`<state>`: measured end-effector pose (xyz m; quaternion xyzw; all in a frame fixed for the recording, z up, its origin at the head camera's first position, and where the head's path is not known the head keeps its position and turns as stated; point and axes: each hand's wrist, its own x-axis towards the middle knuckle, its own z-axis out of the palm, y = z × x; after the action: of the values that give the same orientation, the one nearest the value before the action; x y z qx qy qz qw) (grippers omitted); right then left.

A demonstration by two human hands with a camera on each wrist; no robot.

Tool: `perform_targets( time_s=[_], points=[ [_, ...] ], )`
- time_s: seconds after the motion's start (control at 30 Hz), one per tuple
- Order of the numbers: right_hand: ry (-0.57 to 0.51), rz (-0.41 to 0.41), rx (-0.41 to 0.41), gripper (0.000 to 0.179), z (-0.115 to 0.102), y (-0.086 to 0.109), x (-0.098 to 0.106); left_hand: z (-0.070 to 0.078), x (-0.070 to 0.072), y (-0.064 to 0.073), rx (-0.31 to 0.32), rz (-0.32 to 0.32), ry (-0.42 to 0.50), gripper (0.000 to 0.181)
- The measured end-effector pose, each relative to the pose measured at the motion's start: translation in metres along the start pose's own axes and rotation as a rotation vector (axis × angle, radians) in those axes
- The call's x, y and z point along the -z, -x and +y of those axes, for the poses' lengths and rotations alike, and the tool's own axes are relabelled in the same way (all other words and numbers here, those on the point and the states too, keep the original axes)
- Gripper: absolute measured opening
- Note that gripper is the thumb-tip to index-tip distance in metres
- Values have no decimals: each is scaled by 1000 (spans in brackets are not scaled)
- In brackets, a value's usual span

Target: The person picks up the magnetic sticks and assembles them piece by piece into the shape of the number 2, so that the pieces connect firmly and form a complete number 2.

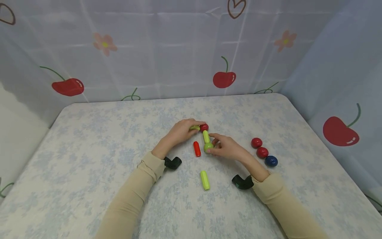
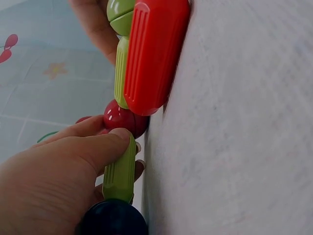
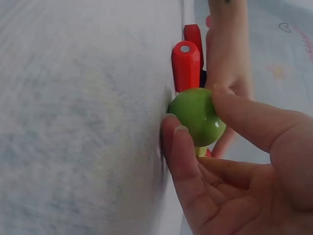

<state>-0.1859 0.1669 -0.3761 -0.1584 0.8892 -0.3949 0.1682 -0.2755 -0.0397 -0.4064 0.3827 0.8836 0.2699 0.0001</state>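
1. The left hand is pinching a crosswise yellow-green rod between thumb and fingers, with a red ball sitting at the rod's right end and a dark ball showing at its other end in the left wrist view
2. The right hand is gripping a green ball from the right, thumb and fingers curling about its sides
3. From that green ball, a lengthwise yellow-green rod is pointing away from the person and slightly left, its far tip meeting the near side of the red ball; whether the two are joining fully, I cannot tell
4. The two held rods are running nearly square to each other, the left hand lying nearer the red ball and the right hand nearer the green one
5. A red rod is lying loose between the hands, just left of the green ball
6. A loose yellow-green rod is resting on the desk closer to the person, its long axis also pointing away
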Motion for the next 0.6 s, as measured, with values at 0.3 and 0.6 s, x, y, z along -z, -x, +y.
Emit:
perform_targets(
  time_s=[0.3, 0.6],
  points=[
    [-45, 13, 10, 66, 9, -4, -1, 1, 1, 0, 9, 3, -5, 40],
    [93, 199, 238, 60, 11, -15, 5, 6, 17, 12, 62, 49, -47, 74]
  ],
)
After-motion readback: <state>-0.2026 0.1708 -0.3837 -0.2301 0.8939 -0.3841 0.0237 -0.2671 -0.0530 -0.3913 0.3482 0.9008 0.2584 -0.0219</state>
